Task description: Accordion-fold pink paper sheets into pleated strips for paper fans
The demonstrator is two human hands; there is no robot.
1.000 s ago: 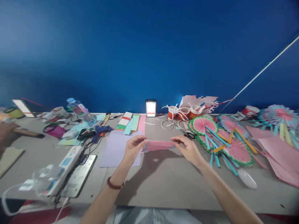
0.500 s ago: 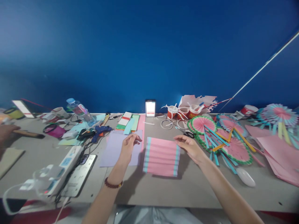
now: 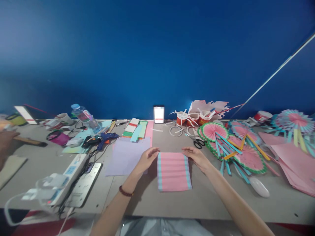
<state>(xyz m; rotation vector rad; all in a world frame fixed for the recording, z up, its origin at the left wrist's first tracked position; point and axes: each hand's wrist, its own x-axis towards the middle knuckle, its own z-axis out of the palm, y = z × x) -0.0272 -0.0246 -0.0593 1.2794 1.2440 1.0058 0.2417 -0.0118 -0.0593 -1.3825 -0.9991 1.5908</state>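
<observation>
A pink pleated paper sheet (image 3: 174, 172) with light blue strips along its left and right sides hangs low over the desk in front of me. The fingers of my left hand (image 3: 147, 158) pinch its upper left corner. At the upper right corner, my right hand (image 3: 197, 158) grips the sheet between thumb and fingers. Behind my left hand a lilac paper sheet (image 3: 125, 154) lies flat. Black-handled scissors (image 3: 199, 143) rest just beyond my right hand.
Watermelon-patterned paper fans (image 3: 248, 157) and a white computer mouse (image 3: 259, 187) lie at right. At left are a power strip (image 3: 70, 173), a phone (image 3: 85, 185) and a blue glue gun (image 3: 105, 139). Paper cups (image 3: 181, 118) stand by the wall. Another person's hand (image 3: 7, 144) holds a tool at far left.
My left hand has moved right and taken the sheet's upper left corner. The sheet has come slightly nearer and to the right, and now hangs straighter. My right hand keeps its corner.
</observation>
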